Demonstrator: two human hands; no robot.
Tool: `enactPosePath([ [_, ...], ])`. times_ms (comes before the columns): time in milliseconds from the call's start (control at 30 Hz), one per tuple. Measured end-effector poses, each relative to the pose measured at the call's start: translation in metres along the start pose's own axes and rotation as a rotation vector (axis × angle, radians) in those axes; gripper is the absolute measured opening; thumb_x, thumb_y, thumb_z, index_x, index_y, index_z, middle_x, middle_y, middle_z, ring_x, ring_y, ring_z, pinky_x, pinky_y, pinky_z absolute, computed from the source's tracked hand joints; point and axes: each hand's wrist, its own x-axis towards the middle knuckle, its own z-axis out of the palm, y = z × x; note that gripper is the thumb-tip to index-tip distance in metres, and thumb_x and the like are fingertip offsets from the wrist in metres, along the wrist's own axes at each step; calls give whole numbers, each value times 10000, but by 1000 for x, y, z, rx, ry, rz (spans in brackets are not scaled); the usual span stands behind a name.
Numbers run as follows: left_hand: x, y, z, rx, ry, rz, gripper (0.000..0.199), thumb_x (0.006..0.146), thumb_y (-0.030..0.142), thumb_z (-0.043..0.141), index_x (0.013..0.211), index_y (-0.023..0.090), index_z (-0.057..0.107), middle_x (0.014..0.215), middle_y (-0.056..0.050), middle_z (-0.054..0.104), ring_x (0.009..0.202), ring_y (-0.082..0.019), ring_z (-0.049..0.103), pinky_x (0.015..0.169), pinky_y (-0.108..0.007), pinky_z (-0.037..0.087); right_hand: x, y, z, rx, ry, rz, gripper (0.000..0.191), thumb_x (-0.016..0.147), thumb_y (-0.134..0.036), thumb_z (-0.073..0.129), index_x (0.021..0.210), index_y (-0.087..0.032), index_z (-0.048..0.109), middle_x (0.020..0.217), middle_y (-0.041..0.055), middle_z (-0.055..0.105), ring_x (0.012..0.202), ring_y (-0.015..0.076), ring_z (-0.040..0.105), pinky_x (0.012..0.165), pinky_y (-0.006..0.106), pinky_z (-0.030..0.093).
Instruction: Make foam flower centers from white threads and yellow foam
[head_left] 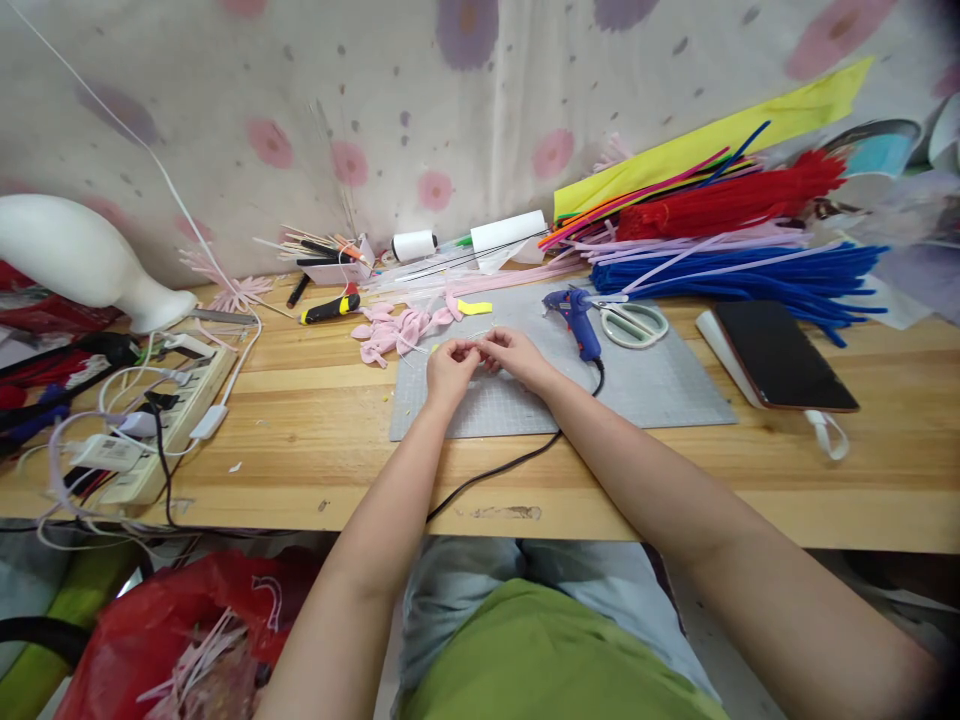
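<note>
- Head view: the left hand [450, 370] and right hand [514, 358] meet over the gray cutting mat [652, 390], fingertips drawn together; whatever lies between them is too small and hidden to identify, so I cannot tell what they pinch.
- Head view: the pink fuzzy pieces [390, 332] lie in a cluster beyond and to the left of the hands, near the yellow strip [475, 308].
- Head view: right of the hands, the blue glue gun [577, 320] rests on the mat beside the scissors [634, 325].
- Head view: farther right, a dark-screened phone [780, 352] leans on a white support [726, 357].
</note>
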Motion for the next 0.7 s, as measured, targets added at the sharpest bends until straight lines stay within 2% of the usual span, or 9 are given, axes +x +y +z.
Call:
enactPosePath([
  [100, 1, -1, 0, -32, -3, -36, 95, 670, 218, 596, 713, 143, 635, 602, -2, 617, 533, -92, 538, 540, -220, 422, 0, 2, 0, -18, -8, -14, 166, 755, -307, 570, 695, -155, 538, 551, -27, 536, 493, 70, 493, 477, 188, 395],
  [233, 2, -3, 0, -34, -8, -8, 110, 678, 226, 596, 727, 138, 637, 596, -5, 612, 534, -95, 545, 548, -226, 436, -1, 5, 1, -18, -13, -37, 191, 752, -338, 571, 701, -159, 526, 553, -28, 535, 492, 73, 487, 478, 195, 392],
  [400, -1, -3, -4, -81, -32, 12, 136, 674, 233, 605, 778, 148, 627, 624, 7, 587, 525, -71, 506, 501, -195, 426, -1, 6, 0, -85, -28, -81, 126, 762, -280, 516, 693, -179, 487, 590, -33, 534, 492, 71, 469, 462, 195, 367],
  [567, -2, 1, -8, -205, -84, -68, 194, 684, 269, 609, 839, 153, 594, 713, 1, 574, 485, -51, 498, 434, -178, 408, -1, 5, -1, -113, -22, -82, 66, 759, -233, 460, 704, -198, 449, 581, -52, 501, 458, 66, 433, 431, 191, 342],
  [700, -1, 0, -8, -209, -129, -93, 276, 662, 315, 656, 869, 158, 565, 745, 9, 578, 439, -21, 451, 402, -162, 355, -1, 6, -1, -103, -18, -89, 78, 761, -250, 454, 703, -201, 434, 555, -61, 472, 457, 65, 417, 415, 180, 332],
])
